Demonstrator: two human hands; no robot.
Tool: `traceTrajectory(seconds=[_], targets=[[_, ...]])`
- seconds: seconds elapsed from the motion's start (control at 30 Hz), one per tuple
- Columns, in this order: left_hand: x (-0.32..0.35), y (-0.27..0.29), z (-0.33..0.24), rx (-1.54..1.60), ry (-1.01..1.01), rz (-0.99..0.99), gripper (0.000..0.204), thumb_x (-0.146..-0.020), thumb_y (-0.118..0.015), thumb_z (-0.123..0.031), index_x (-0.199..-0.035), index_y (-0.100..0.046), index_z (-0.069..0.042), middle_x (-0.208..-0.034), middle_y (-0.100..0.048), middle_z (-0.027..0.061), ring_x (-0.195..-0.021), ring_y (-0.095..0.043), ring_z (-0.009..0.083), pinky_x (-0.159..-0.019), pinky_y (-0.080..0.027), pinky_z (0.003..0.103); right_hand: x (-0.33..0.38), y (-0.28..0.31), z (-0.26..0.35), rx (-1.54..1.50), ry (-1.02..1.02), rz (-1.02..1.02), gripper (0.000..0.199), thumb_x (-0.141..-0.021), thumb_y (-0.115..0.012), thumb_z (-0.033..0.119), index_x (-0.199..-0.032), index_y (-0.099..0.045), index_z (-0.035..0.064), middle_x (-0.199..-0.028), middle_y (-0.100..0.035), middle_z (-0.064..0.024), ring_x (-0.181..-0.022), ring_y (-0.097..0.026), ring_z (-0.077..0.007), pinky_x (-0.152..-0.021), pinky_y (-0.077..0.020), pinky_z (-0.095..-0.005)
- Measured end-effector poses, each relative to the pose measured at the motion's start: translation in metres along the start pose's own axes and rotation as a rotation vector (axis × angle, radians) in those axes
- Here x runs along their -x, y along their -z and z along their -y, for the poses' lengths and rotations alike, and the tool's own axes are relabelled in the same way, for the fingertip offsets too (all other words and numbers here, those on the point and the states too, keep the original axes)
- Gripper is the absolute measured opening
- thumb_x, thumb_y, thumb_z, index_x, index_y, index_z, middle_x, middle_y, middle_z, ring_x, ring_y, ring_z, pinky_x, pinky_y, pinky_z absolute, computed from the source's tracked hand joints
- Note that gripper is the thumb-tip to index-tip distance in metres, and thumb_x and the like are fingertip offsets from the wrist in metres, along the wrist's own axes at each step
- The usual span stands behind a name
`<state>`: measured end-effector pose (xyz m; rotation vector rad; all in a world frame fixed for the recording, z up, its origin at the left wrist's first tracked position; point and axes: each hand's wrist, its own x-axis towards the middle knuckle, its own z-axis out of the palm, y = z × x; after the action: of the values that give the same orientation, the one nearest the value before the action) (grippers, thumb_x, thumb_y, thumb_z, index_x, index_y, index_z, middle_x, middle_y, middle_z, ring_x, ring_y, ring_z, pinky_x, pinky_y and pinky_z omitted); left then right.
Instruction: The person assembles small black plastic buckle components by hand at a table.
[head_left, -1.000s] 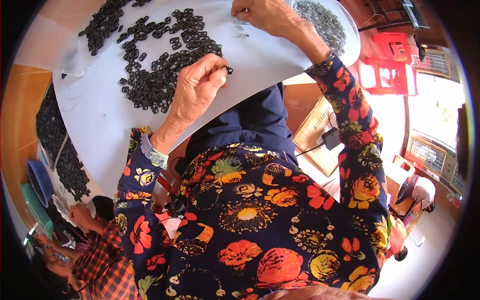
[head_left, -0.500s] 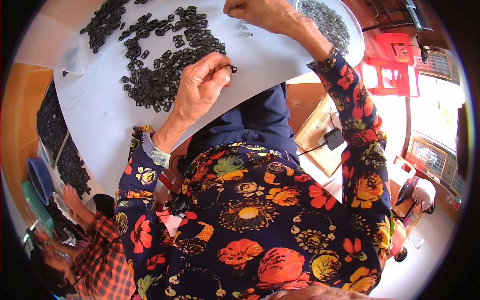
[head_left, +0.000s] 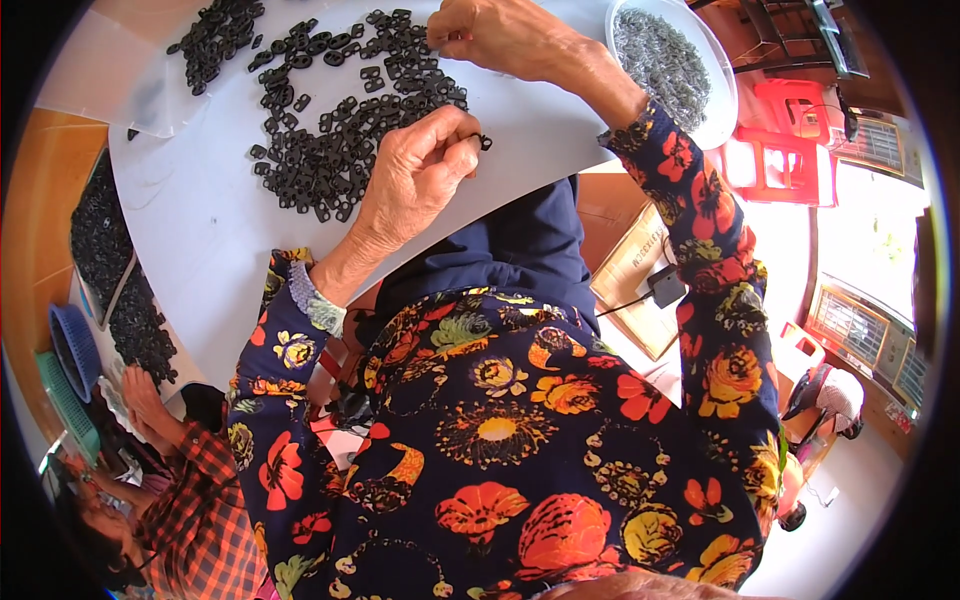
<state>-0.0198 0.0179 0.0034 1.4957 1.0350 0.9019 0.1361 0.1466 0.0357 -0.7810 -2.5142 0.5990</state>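
Observation:
My left hand (head_left: 420, 175) is closed in a pinch over the table's near edge, with a small black plastic piece (head_left: 486, 142) with a hole poking out from its fingertips. Beyond it my right hand (head_left: 505, 38) has its fingers curled together at the edge of the heap; whatever they hold, if anything, is hidden. A spread heap of small black plastic pieces (head_left: 325, 165), each with holes, lies left of my hands. A white round tub (head_left: 722, 100) of small clear pieces (head_left: 660, 68) stands to the right of my right hand.
The pale table (head_left: 210, 270) curves around in front of me. Another black pile (head_left: 215, 45) lies at the far left beside a translucent sheet (head_left: 120, 80). At lower left, a person in a checked shirt (head_left: 210, 500) works near more black pieces and baskets (head_left: 75, 350). Red stools (head_left: 780, 165) stand right.
My right hand has come left and nearer, to the heap's right edge. My left hand, still pinching the black piece, has shifted slightly right. The view has moved a little.

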Motion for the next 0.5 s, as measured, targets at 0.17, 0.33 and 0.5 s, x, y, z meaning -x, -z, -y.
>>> traceTrajectory(seconds=[0.17, 0.33, 0.5], targets=[[0.001, -0.002, 0.0, 0.033, -0.006, -0.009, 0.007, -0.084, -0.051, -0.004, -0.086, -0.055, 0.002, -0.066, -0.052, 0.0003, -0.062, -0.049, 0.0065, -0.06, -0.043, 0.022, -0.001, -0.001, -0.001, 0.017, 0.041, 0.054, 0.009, -0.073, -0.059, 0.006, -0.066, -0.058, 0.0001, -0.064, -0.057, -0.0202, -0.063, -0.059, -0.0381, -0.057, -0.0462, -0.043], [0.0, -0.003, 0.001, 0.05, 0.01, -0.013, 0.004, -0.083, -0.052, -0.002, -0.084, -0.054, 0.002, -0.065, -0.049, -0.0011, -0.061, -0.047, 0.0051, -0.059, -0.042, 0.021, -0.001, -0.004, 0.0, 0.299, 0.016, 0.145, 0.012, -0.074, -0.063, 0.011, -0.067, -0.06, 0.0023, -0.065, -0.061, -0.0178, -0.065, -0.062, -0.0341, -0.06, -0.049, -0.0425], [-0.001, -0.003, 0.0, 0.039, 0.0, -0.029, 0.005, -0.083, -0.052, -0.002, -0.084, -0.055, 0.001, -0.064, -0.051, -0.0009, -0.061, -0.049, 0.0055, -0.059, -0.043, 0.021, -0.006, -0.022, 0.008, 0.376, -0.08, 0.097, 0.004, -0.072, -0.06, 0.0, -0.075, -0.063, -0.0004, -0.072, -0.062, -0.0188, -0.071, -0.064, -0.0352, -0.062, -0.052, -0.0411]])
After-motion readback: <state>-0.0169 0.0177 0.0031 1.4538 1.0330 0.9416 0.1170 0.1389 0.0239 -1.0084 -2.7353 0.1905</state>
